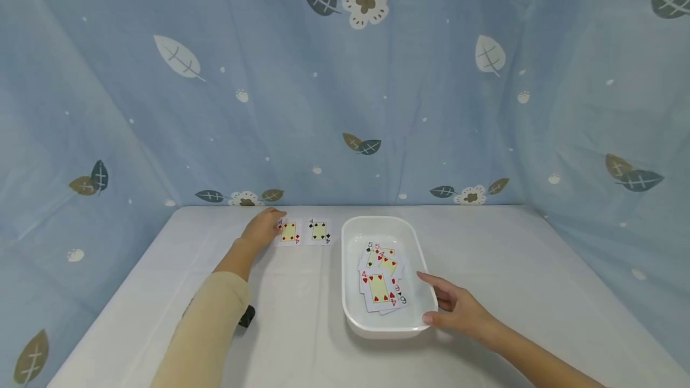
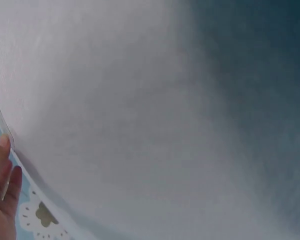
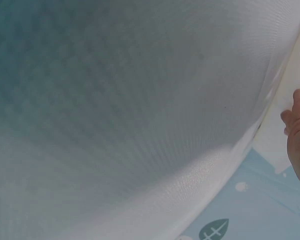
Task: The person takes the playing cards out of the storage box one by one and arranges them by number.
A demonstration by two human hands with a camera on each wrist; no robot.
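Take the white tub (image 1: 377, 330) as the clock's middle, far edge of the table (image 1: 296, 316) at twelve. Find the red four (image 1: 288, 232) lying flat near ten, the black four (image 1: 320, 232) just beside it at three, and a loose heap of cards (image 1: 379, 290) inside the tub. Should handle as nearly weightless, springy and slick, apt to slide and easy to crease at a corner. Probably awkward to lift from flat: best to press, tilt up one edge, then pinch by the sides. Likely easier from the heap, thanks to overlapping edges. Judge the tub light, stiff and smooth, best held by the rim.

See the left hand (image 1: 263, 227) at the red four's outer edge, toward nine; cannot tell whether pinching or merely resting on it. See the right hand (image 1: 457, 309) at four o'clock, gripping the tub's rim, thumb and forefinger spread apart along it.

Read "4" with red diamonds, and "4" with a black suit too small to name; in the heap, "4" with hearts twice, "5" in red and in black, plus red and black figures like "9", perhaps upside-down sixes. No brand legible. Note also a small black object (image 1: 247, 316) toward nine, beside the left sleeve (image 1: 207, 322).
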